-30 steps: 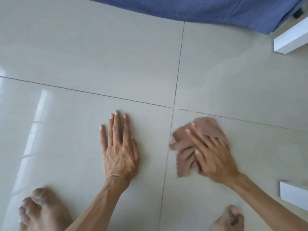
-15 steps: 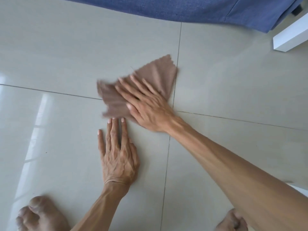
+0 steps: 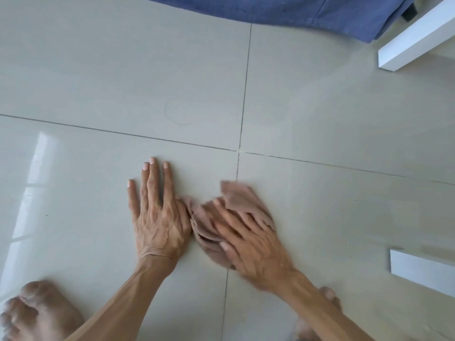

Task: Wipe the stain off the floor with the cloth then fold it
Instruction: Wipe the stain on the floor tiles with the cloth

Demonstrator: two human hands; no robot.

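A tan-brown cloth (image 3: 236,196) lies crumpled on the glossy grey tiled floor (image 3: 320,119), just below where the grout lines cross. My right hand (image 3: 248,244) presses down on it with spread fingers, blurred by motion; part of the cloth is hidden under the palm. My left hand (image 3: 157,212) rests flat on the tile beside it, fingers apart, its edge touching the cloth. A faint thin curved mark (image 3: 172,114) shows on the tile farther ahead. No clear stain is visible.
A blue fabric (image 3: 295,11) hangs along the top edge. White furniture legs stand at the upper right (image 3: 413,38) and at the right (image 3: 418,271). My bare feet are at the lower left (image 3: 34,313) and lower middle (image 3: 327,299).
My right hand has swept the cloth from the far tile above the left hand back toward me and to the right of it. The cloth bunched up. The left hand stayed flat.
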